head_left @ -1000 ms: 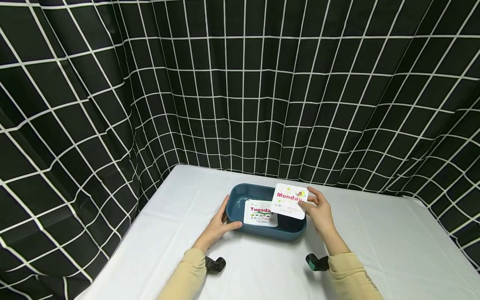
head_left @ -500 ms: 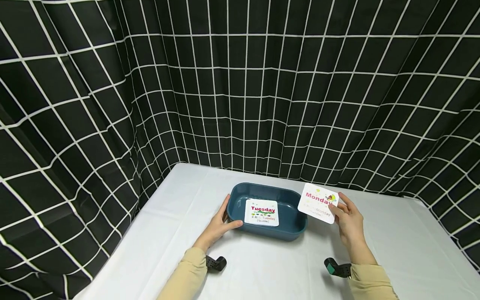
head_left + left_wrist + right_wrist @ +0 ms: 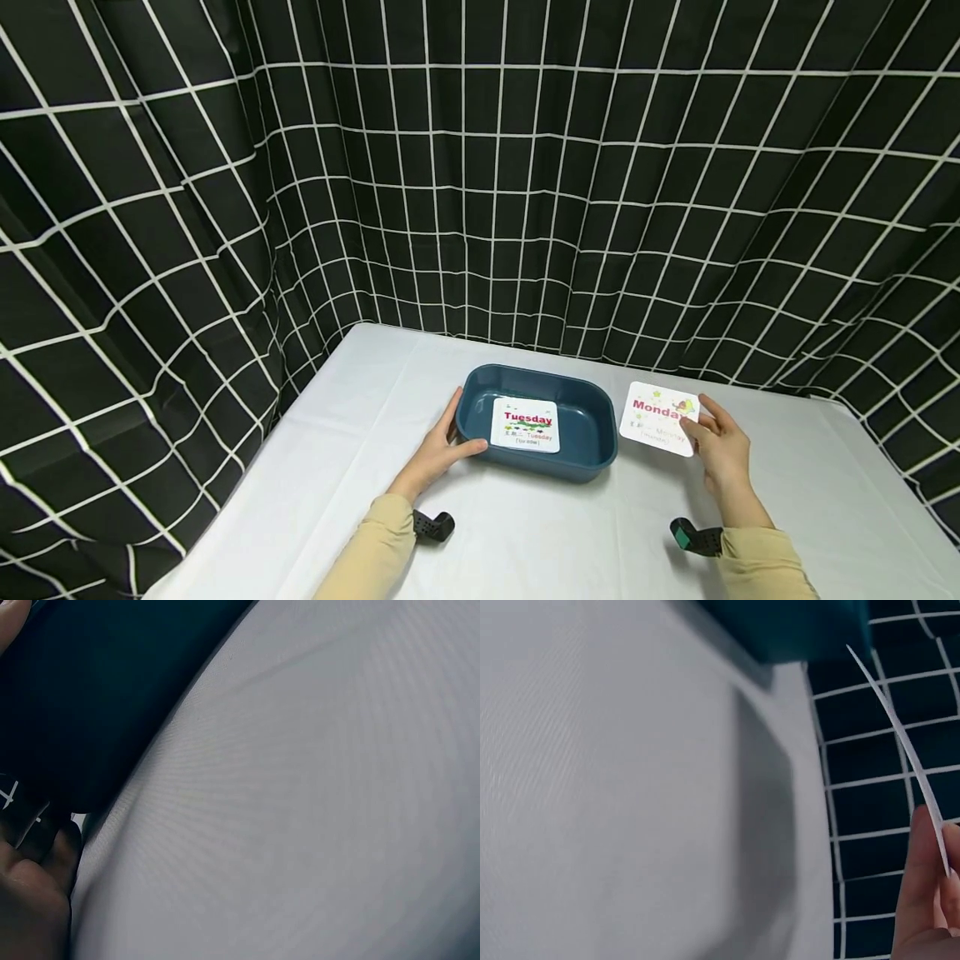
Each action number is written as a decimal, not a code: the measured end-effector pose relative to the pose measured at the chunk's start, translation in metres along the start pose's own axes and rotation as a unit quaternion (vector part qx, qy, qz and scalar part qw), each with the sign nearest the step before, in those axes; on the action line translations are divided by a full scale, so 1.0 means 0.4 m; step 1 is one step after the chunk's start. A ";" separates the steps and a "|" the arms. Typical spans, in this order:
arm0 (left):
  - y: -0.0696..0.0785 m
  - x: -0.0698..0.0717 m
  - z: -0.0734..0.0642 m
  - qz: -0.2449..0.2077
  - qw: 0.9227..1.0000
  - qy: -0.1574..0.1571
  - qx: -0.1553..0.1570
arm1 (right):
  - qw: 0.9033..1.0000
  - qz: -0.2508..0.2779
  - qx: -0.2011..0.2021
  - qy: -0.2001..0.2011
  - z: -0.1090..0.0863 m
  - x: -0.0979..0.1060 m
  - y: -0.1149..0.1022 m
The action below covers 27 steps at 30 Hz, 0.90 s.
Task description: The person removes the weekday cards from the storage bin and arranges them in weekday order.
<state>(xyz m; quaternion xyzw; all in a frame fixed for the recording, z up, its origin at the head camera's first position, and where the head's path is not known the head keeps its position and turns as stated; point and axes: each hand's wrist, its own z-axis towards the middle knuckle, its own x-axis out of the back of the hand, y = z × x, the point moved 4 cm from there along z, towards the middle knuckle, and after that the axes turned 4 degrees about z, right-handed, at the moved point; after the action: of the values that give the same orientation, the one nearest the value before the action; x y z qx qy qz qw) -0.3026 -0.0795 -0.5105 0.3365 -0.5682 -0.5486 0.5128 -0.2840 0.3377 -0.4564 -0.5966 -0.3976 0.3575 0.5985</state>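
On the white cloth-covered table (image 3: 525, 533), the dark blue rounded-rectangular tray (image 3: 528, 463) stays put, the left hand (image 3: 433, 457) spread round its near left corner. The right hand (image 3: 726, 450) has just carried the white square "Monday" card (image 3: 656, 419), pinched between thumb and fingers, past the tray's right end, so its removal seems done, leaving the white square "Tuesday" card (image 3: 525, 427) uncovered inside (whether others lie beneath, I cannot tell).
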 end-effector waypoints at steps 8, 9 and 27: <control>0.075 0.005 -0.027 -0.002 1.000 -0.019 0.008 | 0.990 -0.141 0.016 -0.019 -0.004 -0.028 0.006; 0.075 0.005 -0.027 -0.002 1.000 -0.019 0.008 | 0.988 -0.149 0.017 -0.022 -0.001 -0.028 0.010; 0.077 0.001 -0.028 -0.004 1.000 -0.013 -0.003 | 0.950 -0.308 0.022 -0.048 0.042 -0.032 0.049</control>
<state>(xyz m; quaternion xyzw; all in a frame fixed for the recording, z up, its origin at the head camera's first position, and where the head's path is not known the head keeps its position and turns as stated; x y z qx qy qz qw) -0.2864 -0.0778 -0.4820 0.3301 -0.5717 -0.5564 0.5047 -0.3037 0.3339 -0.4770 -0.4138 -0.5821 0.1931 0.6728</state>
